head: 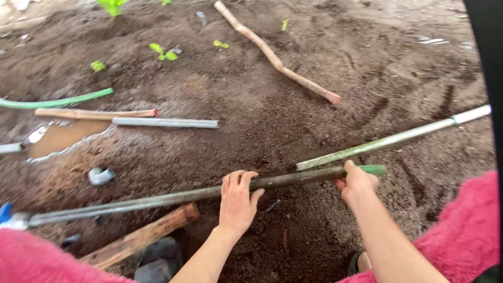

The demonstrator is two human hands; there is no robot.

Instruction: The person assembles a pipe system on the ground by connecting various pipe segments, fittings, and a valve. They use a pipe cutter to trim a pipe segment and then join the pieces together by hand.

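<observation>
left hand (237, 202): palm down on the long dark pipe (173, 198), fingers spread flat over it near its middle, resting on it and not curled round.
right hand (358, 183): closed around the same pipe close to its green end, fist clamped on it, thumb on top.
long dark pipe: lies almost level across the lower ground, running from a pale fitting at the far left to the green tip at the right, on or just above the soil.
pale green pipe (393, 139): slants up to the right just beyond the right hand, its near end beside the dark pipe, its far end white.
wooden post (139, 237): thick, reddish, lying under the dark pipe at the lower left, pointing toward the left hand.
ground (325, 63): bare, dark brown soil, damp and scuffed, with drag marks at the right.
puddle (63, 136): muddy water at the left, perhaps held on a sheet of plastic; the edge is hard to read.
beyond the puddle: a grey metal pipe (165, 122), a wooden stick (94, 113) and a green hose (57, 100) lie side by side.
crooked branch (275, 55): lies across the upper soil, well apart from the hands.
seedlings (163, 52): small green plants dot the upper left.
sleeves (466, 230): fuzzy pink, at both lower corners.
</observation>
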